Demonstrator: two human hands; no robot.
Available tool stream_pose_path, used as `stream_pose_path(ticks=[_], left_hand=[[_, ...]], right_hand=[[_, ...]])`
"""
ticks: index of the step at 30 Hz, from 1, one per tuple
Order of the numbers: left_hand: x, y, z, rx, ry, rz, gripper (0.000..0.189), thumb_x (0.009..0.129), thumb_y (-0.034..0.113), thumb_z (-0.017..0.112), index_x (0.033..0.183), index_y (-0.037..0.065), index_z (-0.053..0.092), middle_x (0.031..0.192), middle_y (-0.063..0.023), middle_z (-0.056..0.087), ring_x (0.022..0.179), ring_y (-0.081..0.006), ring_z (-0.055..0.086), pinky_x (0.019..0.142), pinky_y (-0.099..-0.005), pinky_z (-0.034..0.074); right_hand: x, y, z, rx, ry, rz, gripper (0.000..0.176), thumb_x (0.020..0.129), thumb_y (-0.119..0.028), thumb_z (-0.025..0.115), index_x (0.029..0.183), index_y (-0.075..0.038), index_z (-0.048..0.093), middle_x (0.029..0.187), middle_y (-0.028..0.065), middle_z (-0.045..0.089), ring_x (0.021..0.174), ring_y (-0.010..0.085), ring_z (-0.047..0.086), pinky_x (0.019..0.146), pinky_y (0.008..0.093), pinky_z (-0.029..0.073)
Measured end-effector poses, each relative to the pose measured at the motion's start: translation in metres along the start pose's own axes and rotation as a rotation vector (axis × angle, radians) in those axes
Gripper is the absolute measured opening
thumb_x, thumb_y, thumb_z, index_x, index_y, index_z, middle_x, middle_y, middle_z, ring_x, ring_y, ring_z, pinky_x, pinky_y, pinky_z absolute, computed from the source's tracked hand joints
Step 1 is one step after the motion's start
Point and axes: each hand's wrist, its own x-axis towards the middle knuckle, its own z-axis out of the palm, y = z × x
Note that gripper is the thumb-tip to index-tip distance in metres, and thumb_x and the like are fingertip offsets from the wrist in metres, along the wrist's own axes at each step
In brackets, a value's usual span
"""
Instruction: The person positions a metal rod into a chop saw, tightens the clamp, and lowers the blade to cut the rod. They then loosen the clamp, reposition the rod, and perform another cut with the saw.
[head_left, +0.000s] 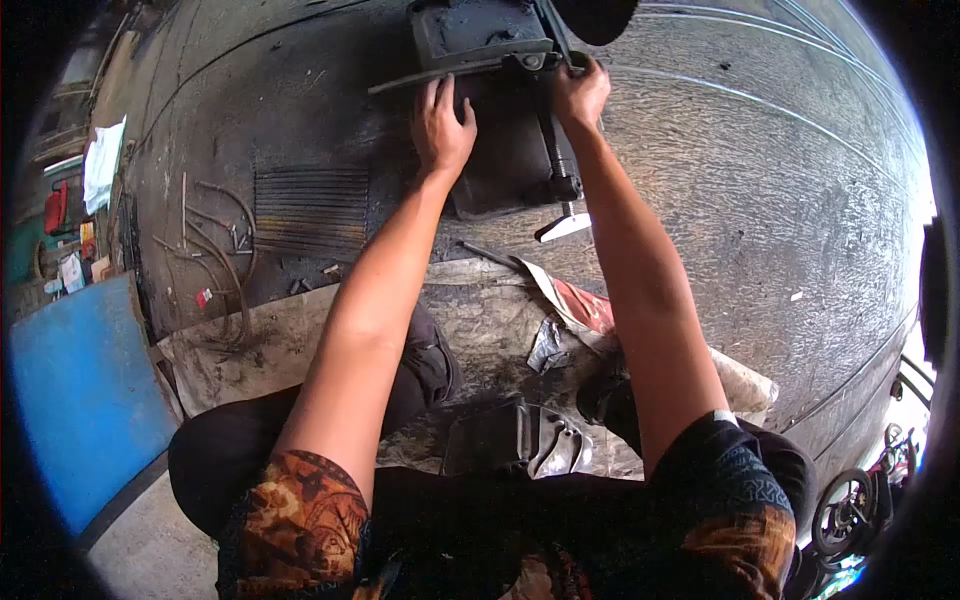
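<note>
- Shiny metal casing [540, 445] lies btwn the knees on a worn cardboard sheet [290, 345], prob. to keep parts off the floor.
- Blue board [85, 390] lies flat at left, well apart.
- Bent rods [215, 260] lie beyond the sheet.
- Left hand [440, 125]: palm down, fingers spread, pressing dark metal block [500, 170], apparently steadying it.
- Right hand [578, 92]: fingers curled tight round top of dark rod [552, 150] at block's right edge.

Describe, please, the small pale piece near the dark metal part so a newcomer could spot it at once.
Find the dark metal part on the floor under the left hand. A black rod runs down its right edge from near the right hand; the pale piece lies below the rod's end, the only whitish thing among black metal.
</note>
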Motion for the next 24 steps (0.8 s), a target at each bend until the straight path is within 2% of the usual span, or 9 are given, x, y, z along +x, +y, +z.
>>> stream_pose_path(ticks=[2,6,8,12,14,17,19,21,24], left_hand=[[-0.01,-0.004,-0.004,-0.035,0.034,-0.213,0.038,0.086,0.018,0.064,0.12,0.001,0.062,0.117,-0.019,0.061,0.108,-0.0377,0.059,0.092,-0.0434,0.048],[-0.017,-0.016,-0.017,-0.036,0.005,-0.33,0.037,0.087,0.018,0.064,0.119,0.0,0.064,0.109,-0.019,0.065,0.099,-0.0384,0.063,0.086,-0.0433,0.051],[-0.017,-0.028,-0.018,-0.067,-0.051,-0.347,0.037,0.087,0.019,0.065,0.118,-0.001,0.064,0.103,-0.0194,0.068,0.092,-0.0374,0.067,0.08,-0.0428,0.053],[-0.016,-0.04,-0.013,-0.304,0.028,-0.529,0.036,0.084,0.017,0.064,0.115,-0.003,0.063,0.103,-0.0219,0.067,0.097,-0.036,0.065,0.082,-0.0439,0.052],[-0.016,-0.039,-0.015,-0.396,0.029,-0.601,0.037,0.085,0.016,0.064,0.116,-0.004,0.062,0.103,-0.0239,0.066,0.094,-0.0355,0.067,0.082,-0.0436,0.052],[-0.017,-0.036,-0.017,-0.307,-0.007,-0.643,0.038,0.085,0.015,0.062,0.118,-0.003,0.059,0.107,-0.0257,0.064,0.099,-0.0377,0.064,0.084,-0.0439,0.052],[-0.018,-0.037,-0.021,-0.275,-0.008,-0.553,0.04,0.084,0.013,0.061,0.121,-0.002,0.055,0.115,-0.0263,0.06,0.105,-0.0402,0.06,0.086,-0.0444,0.051],[-0.015,-0.03,-0.029,-0.129,0.135,-0.339,0.042,0.086,0.015,0.06,0.124,-0.002,0.055,0.122,-0.0255,0.059,0.107,-0.043,0.059,0.088,-0.0464,0.05],[-0.015,-0.031,-0.033,-0.134,0.08,-0.287,0.048,0.085,0.012,0.059,0.128,-0.004,0.05,0.129,-0.028,0.051,0.114,-0.0436,0.054,0.095,-0.0469,0.047]], right_hand=[[-0.003,-0.001,-0.001,0.041,0.088,-0.109,0.029,0.077,-0.011,0.065,0.103,-0.001,0.065,0.1,0.0217,0.059,0.091,0.042,0.059,0.084,0.0453,0.048],[-0.017,-0.042,-0.011,0.069,0.075,-0.338,0.021,0.077,-0.01,0.065,0.096,-0.003,0.065,0.095,0.0179,0.059,0.091,0.0407,0.057,0.079,0.0476,0.047],[-0.021,-0.052,-0.005,-0.042,-0.144,-0.657,0.019,0.076,-0.011,0.066,0.094,-0.005,0.065,0.093,0.0152,0.06,0.09,0.0393,0.057,0.078,0.0478,0.047],[-0.027,-0.077,0.029,-0.161,-0.335,-0.857,0.017,0.078,-0.013,0.066,0.094,-0.008,0.069,0.095,0.0117,0.065,0.091,0.0346,0.061,0.079,0.0428,0.05],[-0.032,-0.087,0.04,-0.437,-0.311,-1.004,0.022,0.078,-0.019,0.068,0.099,-0.011,0.07,0.106,0.009,0.065,0.103,0.0329,0.058,0.085,0.0443,0.048],[-0.033,-0.093,0.067,-0.468,-0.338,-1.064,0.025,0.078,-0.021,0.069,0.102,-0.015,0.07,0.114,0.0071,0.062,0.111,0.0323,0.055,0.089,0.046,0.045],[-0.032,-0.095,0.078,-0.472,-0.363,-1.067,0.025,0.079,-0.021,0.068,0.103,-0.016,0.07,0.116,0.0084,0.061,0.108,0.0334,0.056,0.089,0.0458,0.046],[-0.023,-0.09,0.089,-0.33,-0.468,-1.055,0.025,0.079,-0.019,0.067,0.104,-0.016,0.07,0.117,0.0084,0.06,0.109,0.0344,0.055,0.091,0.0465,0.046],[-0.018,-0.085,0.098,-0.318,-0.563,-0.981,0.023,0.079,-0.018,0.068,0.101,-0.015,0.071,0.11,0.0092,0.064,0.105,0.0338,0.058,0.089,0.0456,0.047]])
